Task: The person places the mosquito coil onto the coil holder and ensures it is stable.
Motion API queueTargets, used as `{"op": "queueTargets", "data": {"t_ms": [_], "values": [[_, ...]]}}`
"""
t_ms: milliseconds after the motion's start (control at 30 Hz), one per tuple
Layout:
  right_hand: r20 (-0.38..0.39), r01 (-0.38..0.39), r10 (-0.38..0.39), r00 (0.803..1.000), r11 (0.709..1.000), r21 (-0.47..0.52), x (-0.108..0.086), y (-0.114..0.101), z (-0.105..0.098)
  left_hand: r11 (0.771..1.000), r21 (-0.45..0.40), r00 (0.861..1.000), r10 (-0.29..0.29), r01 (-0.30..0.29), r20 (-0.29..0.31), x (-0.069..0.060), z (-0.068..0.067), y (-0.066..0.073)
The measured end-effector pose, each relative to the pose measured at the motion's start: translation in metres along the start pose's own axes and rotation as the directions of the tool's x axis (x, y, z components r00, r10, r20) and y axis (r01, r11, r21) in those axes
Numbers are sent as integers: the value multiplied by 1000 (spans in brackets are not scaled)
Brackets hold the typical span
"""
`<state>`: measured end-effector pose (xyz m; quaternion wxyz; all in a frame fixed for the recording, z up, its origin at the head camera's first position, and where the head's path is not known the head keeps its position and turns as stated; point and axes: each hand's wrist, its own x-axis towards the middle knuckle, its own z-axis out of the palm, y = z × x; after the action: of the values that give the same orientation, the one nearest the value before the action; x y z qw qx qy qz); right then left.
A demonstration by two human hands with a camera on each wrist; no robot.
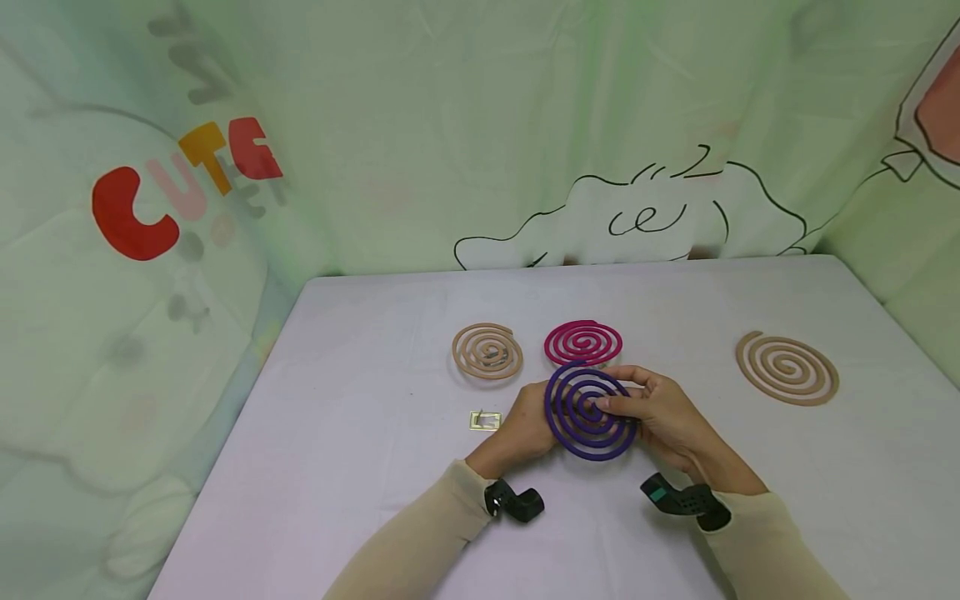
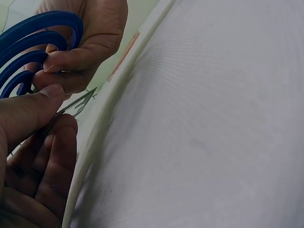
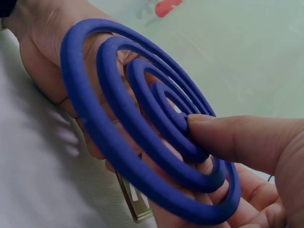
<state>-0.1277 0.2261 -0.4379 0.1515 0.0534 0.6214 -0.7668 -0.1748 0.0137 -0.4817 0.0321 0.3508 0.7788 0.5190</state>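
Note:
My right hand (image 1: pixel 678 421) pinches a dark blue-purple mosquito coil (image 3: pixel 114 137) near its centre, thumb on the near face and fingers behind. The coil stands tilted up, facing the head camera. Behind it, my left hand (image 1: pixel 525 425) pinches a small metal coil stand (image 2: pixel 85 97) between thumb and fingers. A pointed prong of the stand shows in the left wrist view, and its flat frame in the right wrist view. In the head view the coil hides the left fingers. Whether coil and stand touch, I cannot tell.
A pink coil (image 1: pixel 583 342) lies just beyond my hands. To its left is a tan coil (image 1: pixel 487 377) with a metal piece at its middle. Another tan coil (image 1: pixel 832 379) lies far right. A brass-coloured stand (image 1: pixel 474 420) rests left of my left hand on the white table (image 1: pixel 337 467).

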Motion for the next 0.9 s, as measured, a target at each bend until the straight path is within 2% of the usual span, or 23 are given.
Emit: {"op": "queueTargets", "data": {"t_ms": [200, 433, 900], "values": [[-14, -6, 5, 1000, 1000, -14, 0, -1, 2, 1000, -13, 1000, 1, -1, -12, 0, 0, -1], [-21, 2, -2, 1000, 1000, -5, -1, 0, 2, 997, -59, 999, -44, 44, -3, 0, 0, 0], [-6, 6, -6, 1000, 1000, 20, -1, 1, 1, 999, -34, 999, 2, -3, -35, 0, 1, 0]]}}
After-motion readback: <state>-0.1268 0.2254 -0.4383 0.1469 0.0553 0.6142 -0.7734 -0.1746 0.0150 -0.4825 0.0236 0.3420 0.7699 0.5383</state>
